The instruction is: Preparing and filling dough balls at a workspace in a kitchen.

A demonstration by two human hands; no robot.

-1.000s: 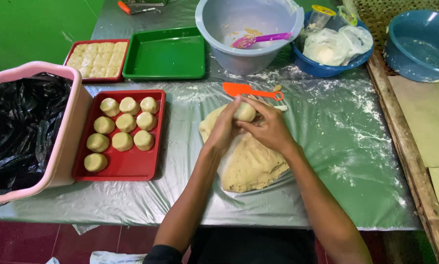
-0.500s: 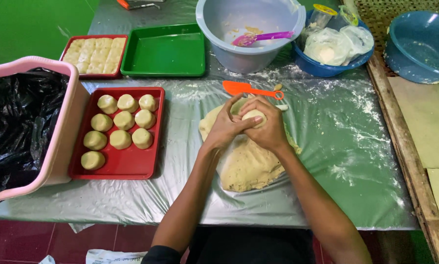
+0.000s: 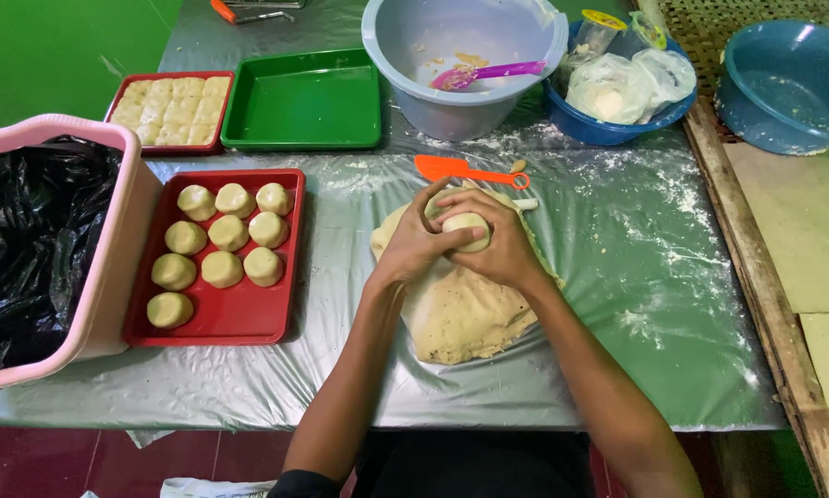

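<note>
Both my hands cup one small pale dough ball (image 3: 468, 227) above a large flat slab of dough (image 3: 460, 309) lying on the plastic-covered table (image 3: 617, 277). My left hand (image 3: 414, 244) wraps the ball's left side and my right hand (image 3: 499, 242) covers its right side, fingers curled over it. Left of me a red tray (image 3: 239, 318) carries several shaped dough balls (image 3: 222, 267) in rows, with its near right part bare.
An orange spatula (image 3: 460, 170) lies just beyond my hands. Farther back stand a grey bowl (image 3: 460, 55) with a purple spatula, an empty green tray (image 3: 304, 101), a red tray of dough pieces (image 3: 170, 109) and two blue basins. A pink bin (image 3: 110, 240) lined with black plastic stands at the left.
My hands have kept turning the dough ball between them over the slab, and the view has shifted slightly. The trays and bowls have not moved.
</note>
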